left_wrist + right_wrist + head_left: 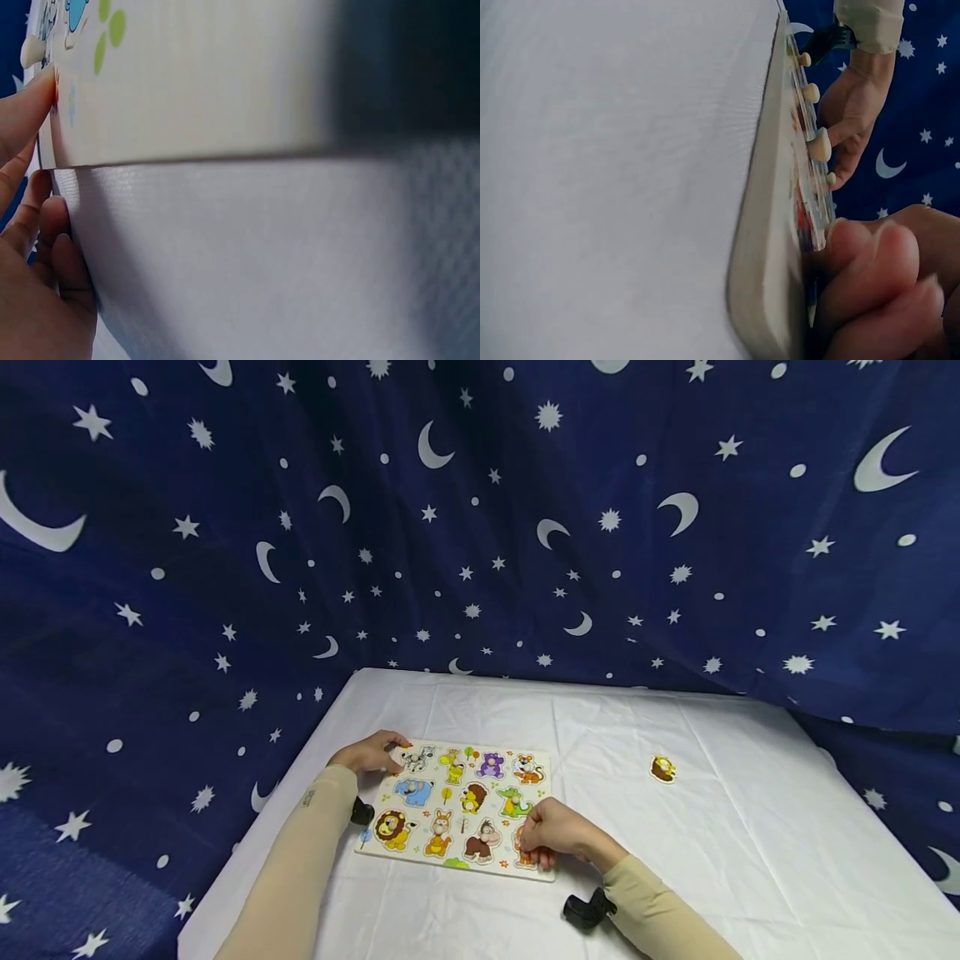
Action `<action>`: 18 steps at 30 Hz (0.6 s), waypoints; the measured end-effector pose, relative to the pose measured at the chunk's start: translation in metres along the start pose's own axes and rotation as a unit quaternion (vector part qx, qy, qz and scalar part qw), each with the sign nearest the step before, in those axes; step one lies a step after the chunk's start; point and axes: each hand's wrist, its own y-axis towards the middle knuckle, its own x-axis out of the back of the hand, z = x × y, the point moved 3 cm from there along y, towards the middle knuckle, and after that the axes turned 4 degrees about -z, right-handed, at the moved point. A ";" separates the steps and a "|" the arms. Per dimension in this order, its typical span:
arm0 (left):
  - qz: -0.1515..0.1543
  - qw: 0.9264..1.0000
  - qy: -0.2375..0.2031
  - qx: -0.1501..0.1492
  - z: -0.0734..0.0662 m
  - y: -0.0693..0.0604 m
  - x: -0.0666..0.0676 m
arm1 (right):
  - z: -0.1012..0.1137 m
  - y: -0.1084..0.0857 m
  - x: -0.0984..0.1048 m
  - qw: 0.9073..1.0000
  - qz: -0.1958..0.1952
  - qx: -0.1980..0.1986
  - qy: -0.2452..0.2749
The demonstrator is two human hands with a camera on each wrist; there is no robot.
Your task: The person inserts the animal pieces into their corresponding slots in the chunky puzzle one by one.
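A wooden knob puzzle board (385, 862) with animal pieces lies on the white table. My left hand (372, 752) holds its far left corner; in the left wrist view the thumb (34, 105) presses the board's edge, other fingers lower down beside it. Over the near right corner, my right hand (558, 829) pinches an orange puzzle piece (519, 837), mostly covered by the fingers. Curled fingertips (896, 251) show in the right wrist view; the piece's knob is hidden there. Whether this piece sits fully in its recess I cannot tell.
A loose brown and yellow puzzle piece (663, 768) lies on the table (720, 827) right of the board. Black wrist cameras (588, 910) sit at both wrists. A dark blue curtain (495, 543) with moons and stars hangs behind and at the sides.
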 end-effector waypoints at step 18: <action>0.000 1.000 -0.001 -0.009 0.000 -0.001 0.000 | 0.001 -0.006 0.024 0.999 -0.040 0.013 0.006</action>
